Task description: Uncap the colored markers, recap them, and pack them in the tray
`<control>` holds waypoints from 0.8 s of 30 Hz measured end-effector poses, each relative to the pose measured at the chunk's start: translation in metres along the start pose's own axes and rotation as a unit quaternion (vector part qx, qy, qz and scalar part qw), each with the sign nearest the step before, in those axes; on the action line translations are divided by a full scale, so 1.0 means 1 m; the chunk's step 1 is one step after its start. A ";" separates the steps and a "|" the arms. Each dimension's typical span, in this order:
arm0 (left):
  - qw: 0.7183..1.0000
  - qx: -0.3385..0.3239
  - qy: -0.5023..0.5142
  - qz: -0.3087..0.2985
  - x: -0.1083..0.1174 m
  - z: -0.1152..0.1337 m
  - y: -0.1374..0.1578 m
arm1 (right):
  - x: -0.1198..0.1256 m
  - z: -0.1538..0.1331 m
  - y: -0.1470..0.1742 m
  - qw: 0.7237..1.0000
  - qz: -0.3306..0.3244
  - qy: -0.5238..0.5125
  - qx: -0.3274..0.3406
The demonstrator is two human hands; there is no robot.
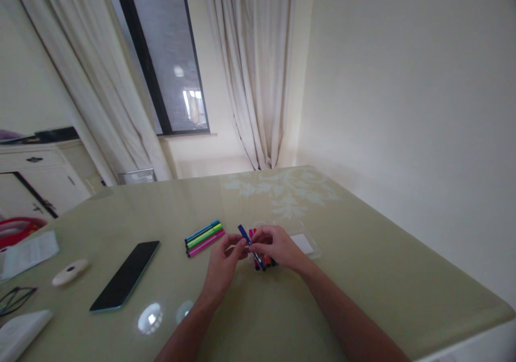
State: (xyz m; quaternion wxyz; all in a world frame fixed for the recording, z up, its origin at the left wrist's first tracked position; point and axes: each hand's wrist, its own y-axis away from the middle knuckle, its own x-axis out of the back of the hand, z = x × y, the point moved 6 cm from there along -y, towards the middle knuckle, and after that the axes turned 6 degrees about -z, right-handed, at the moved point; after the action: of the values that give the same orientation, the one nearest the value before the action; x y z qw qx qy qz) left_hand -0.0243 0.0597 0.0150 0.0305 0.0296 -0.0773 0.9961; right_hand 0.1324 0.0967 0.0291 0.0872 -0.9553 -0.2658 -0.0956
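Note:
A dark blue felt-tip pen point(242, 230) is pinched between the fingers of my left hand point(226, 257) and my right hand point(280, 246), tilted with its upper end toward the left. Beneath my hands lies a clear plastic case point(316, 250), which holds several red and dark pens point(271, 262); my right hand hides part of it. To the left of my left hand, a row of felt-tip pens point(205, 238) in blue, green, yellow and pink rests side by side on the table.
On the glossy table point(363, 276), a black-screened phone point(126, 277) lies left of the pens. Farther left are a white oval device point(70, 272), eyeglasses point(16, 299), a paper sheet point(30, 254) and a white object point(24, 330). A wall point(403, 109) borders the right side.

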 end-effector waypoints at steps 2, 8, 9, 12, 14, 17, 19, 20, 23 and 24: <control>0.996 -0.035 -0.083 -0.021 -0.002 0.001 0.002 | 0.018 0.002 0.000 0.999 0.042 0.017 -0.018; 0.868 -0.192 -0.415 -0.194 -0.046 0.001 0.023 | 0.077 0.028 0.007 0.974 0.127 0.124 -0.139; 0.848 -0.196 -0.445 -0.212 -0.052 0.000 0.025 | 0.078 0.034 0.008 0.972 0.117 0.127 -0.158; 0.812 -0.197 -0.496 -0.236 -0.062 -0.001 0.030 | 0.071 0.044 0.010 0.967 0.092 0.147 -0.185; 0.805 -0.198 -0.507 -0.236 -0.063 0.000 0.031 | 0.067 0.044 0.010 0.960 0.097 0.180 -0.189; 0.802 -0.200 -0.512 -0.234 -0.062 0.001 0.033 | 0.064 0.042 0.010 0.951 0.101 0.216 -0.196; 0.802 -0.197 -0.514 -0.233 -0.062 0.001 0.033 | 0.065 0.044 0.010 0.949 0.087 0.217 -0.210; 0.802 -0.195 -0.515 -0.231 -0.063 0.002 0.033 | 0.066 0.046 0.011 0.949 0.083 0.212 -0.219; 0.801 -0.195 -0.521 -0.222 -0.066 0.004 0.033 | 0.070 0.054 0.012 0.948 0.080 0.189 -0.244; 0.801 -0.195 -0.523 -0.217 -0.066 0.005 0.032 | 0.070 0.056 0.012 0.948 0.082 0.184 -0.246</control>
State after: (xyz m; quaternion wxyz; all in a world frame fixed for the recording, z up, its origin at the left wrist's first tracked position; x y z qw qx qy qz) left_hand 0.0401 0.0236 0.0105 0.2057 0.5552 -0.2659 0.7607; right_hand 0.2051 0.1330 -0.0102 -0.0959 -0.9315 -0.1340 -0.3244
